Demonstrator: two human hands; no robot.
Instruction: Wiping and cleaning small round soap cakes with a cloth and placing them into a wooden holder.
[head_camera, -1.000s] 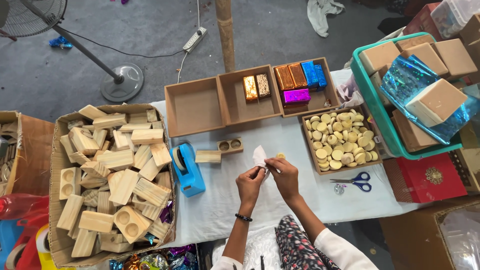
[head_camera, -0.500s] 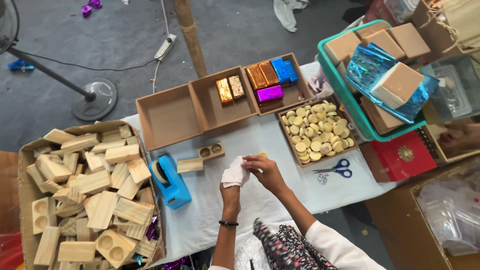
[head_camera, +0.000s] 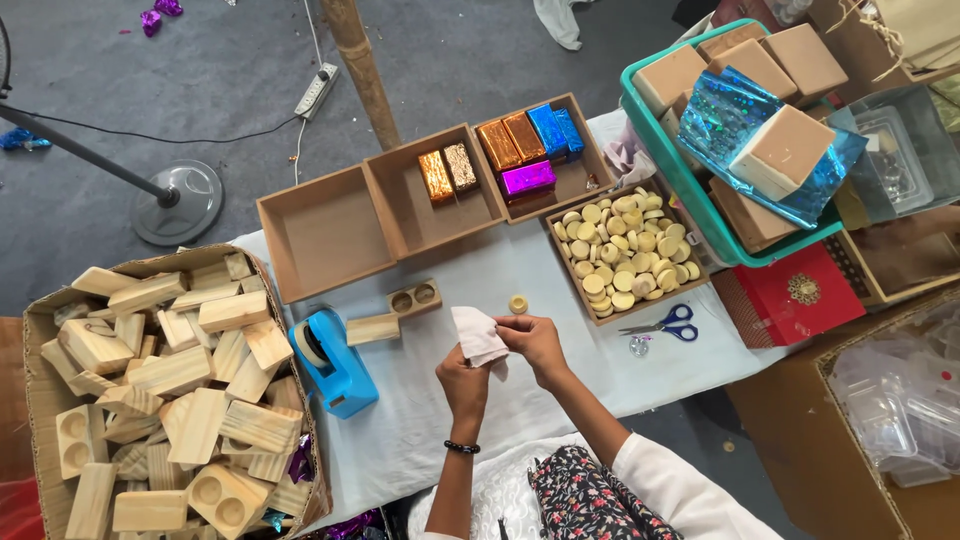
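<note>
Both hands meet over the pale cloth-covered table (head_camera: 560, 270), low of centre in the head view. The left hand (head_camera: 463, 377) is closed around a small white cloth (head_camera: 478, 337), which sticks up out of its grip toward 12 o'clock. The right hand (head_camera: 533, 340) pinches the cloth's right edge with curled fingers; I cannot tell whether it holds anything small inside them.

Just beyond the right hand, at 12 o'clock, a single pale round disc (head_camera: 518, 303) lies on the table. At 10 o'clock from the hands sits a two-hole wooden block (head_camera: 414, 297), with a plain wooden block (head_camera: 372, 329) and a blue tape dispenser (head_camera: 333, 362) farther toward 9 o'clock. At 3 o'clock lie blue-handled scissors (head_camera: 668, 323). At 1 o'clock a tray of pale discs (head_camera: 624, 252) stands. At 12 o'clock are three joined brown trays (head_camera: 330, 235), two holding foil-wrapped blocks (head_camera: 527, 180). Far at 9 o'clock, a cardboard box of wooden blocks (head_camera: 160, 390).
</note>
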